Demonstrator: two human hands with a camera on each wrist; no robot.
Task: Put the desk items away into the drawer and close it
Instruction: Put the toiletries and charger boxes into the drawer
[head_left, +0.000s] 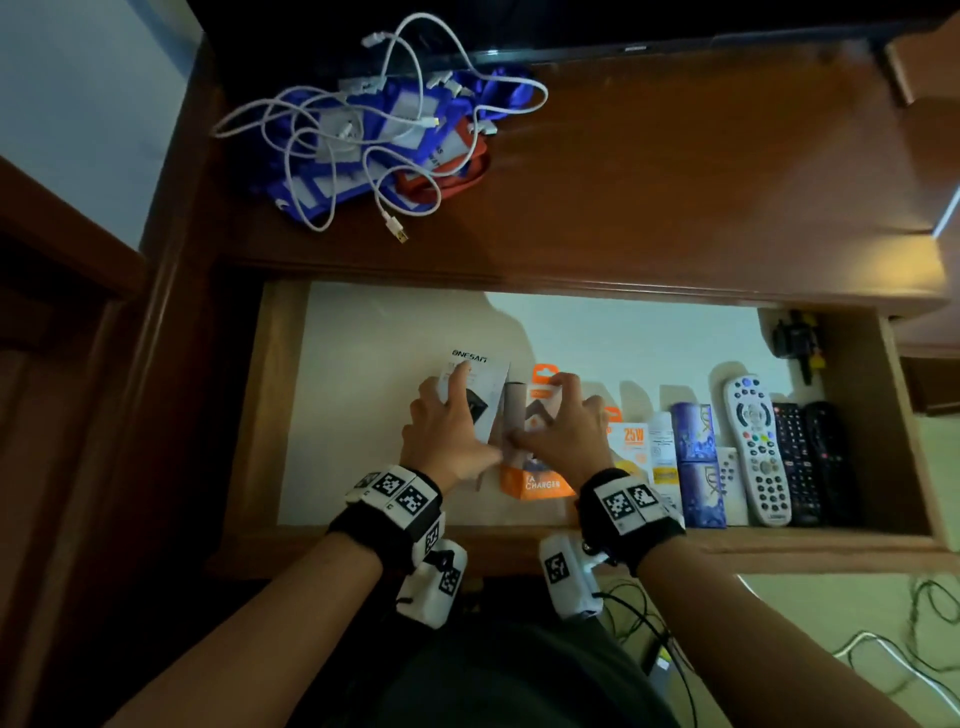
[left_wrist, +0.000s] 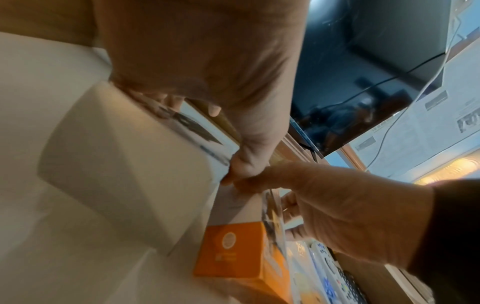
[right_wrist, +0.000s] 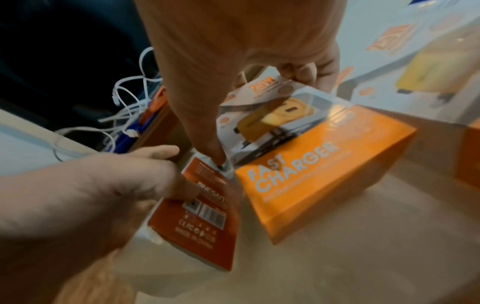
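The drawer (head_left: 363, 332) stands pulled out, lined in white. Inside it my left hand (head_left: 449, 428) grips a white ONESAM box (head_left: 470, 361), fingers across its face and thumb on its right side. The box's red back panel (right_wrist: 202, 216) faces the right wrist camera. Right beside it my right hand (head_left: 566, 431) holds an orange fast charger box (head_left: 540, 486), fingers curled over its far end and thumb against its left side. The two boxes (left_wrist: 124, 164) (left_wrist: 233, 251) sit side by side, with both thumbs meeting between them. A tangle of white cables (head_left: 363, 130) lies on blue and red lanyards (head_left: 441, 176) at the desk's back left.
Along the drawer's right half lie a 25W charger box (head_left: 631, 441), purple boxes (head_left: 698, 457), a white remote (head_left: 758, 447) and black remotes (head_left: 810, 457). The drawer's left part shows bare liner. A dark screen (head_left: 571, 26) stands at the desk's back edge.
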